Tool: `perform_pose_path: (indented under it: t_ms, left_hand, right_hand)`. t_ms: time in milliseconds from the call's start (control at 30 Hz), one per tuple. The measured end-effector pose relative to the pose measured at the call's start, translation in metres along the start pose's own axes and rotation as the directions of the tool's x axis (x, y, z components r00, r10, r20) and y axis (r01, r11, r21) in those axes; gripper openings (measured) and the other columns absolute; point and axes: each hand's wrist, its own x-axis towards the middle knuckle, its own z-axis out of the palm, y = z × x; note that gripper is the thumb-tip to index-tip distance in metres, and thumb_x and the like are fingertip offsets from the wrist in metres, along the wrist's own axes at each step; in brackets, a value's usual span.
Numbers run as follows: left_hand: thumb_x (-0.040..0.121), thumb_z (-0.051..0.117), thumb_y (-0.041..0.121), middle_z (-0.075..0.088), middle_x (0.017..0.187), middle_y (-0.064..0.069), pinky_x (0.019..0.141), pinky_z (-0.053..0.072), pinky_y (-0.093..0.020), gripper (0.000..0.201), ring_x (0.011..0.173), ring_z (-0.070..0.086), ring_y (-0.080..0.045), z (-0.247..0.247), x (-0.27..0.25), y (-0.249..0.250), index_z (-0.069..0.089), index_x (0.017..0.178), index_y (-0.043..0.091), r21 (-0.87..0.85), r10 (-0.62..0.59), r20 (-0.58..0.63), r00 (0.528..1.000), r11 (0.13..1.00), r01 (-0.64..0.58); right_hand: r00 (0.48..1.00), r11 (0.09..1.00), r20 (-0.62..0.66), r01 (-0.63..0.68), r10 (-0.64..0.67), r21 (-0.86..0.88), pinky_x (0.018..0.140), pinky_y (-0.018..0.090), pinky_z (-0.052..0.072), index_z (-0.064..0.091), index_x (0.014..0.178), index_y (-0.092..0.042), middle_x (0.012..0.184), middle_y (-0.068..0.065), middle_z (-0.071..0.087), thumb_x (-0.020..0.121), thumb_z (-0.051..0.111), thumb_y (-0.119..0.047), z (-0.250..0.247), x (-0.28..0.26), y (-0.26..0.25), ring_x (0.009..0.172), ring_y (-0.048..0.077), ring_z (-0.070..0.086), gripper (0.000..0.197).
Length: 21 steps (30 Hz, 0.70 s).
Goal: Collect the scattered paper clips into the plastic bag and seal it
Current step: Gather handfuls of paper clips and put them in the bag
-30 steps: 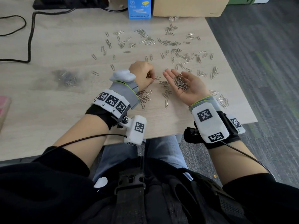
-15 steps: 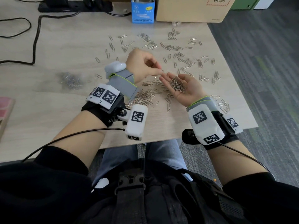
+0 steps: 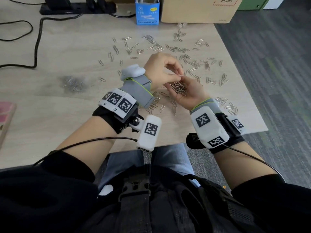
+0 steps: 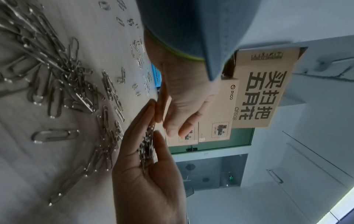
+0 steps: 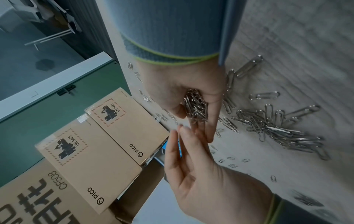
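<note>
My right hand (image 3: 190,84) lies palm up just above the table, cupping a heap of silver paper clips (image 3: 178,87). The same heap of clips (image 5: 195,106) shows in the right wrist view, in the hollow of the palm. My left hand (image 3: 179,74) hovers over it, its fingers nearly straight and their tips touching the right fingertips; I see no clip between them. Many loose clips (image 3: 185,56) lie scattered across the table beyond the hands, and a denser pile (image 3: 156,101) sits under my left wrist. The clear plastic bag (image 3: 74,84) lies flat at the left with several clips in it.
A blue carton (image 3: 147,12) and a cardboard box (image 3: 198,9) stand along the table's far edge. A black cable (image 3: 36,47) runs over the far left. A pink object (image 3: 6,115) lies at the left edge. The table's right edge (image 3: 244,81) runs close to the scattered clips.
My left hand has risen from the table and moved right, over the right palm. The right hand's fingers have curled up slightly around its heap.
</note>
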Motion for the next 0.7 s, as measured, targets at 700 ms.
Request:
perform_pose_path:
  t_ms: [700]
  left_hand:
    - [0.056,0.087,0.021,0.070,0.065,-0.007,0.068,0.054,-0.026,0.026,0.046,0.062,-0.008,-0.046,-0.073,-0.035,0.067,0.067,0.010,0.333,-0.570,0.047,0.821,0.783,0.525]
  right_hand:
    - [0.999,0.998,0.051,0.001,-0.004,0.064,0.078,0.042,0.053,0.057,0.087,0.013,0.078,0.029,0.067,0.099,0.035,-0.006,-0.006,-0.013,0.019,0.087,0.039,0.061,0.032]
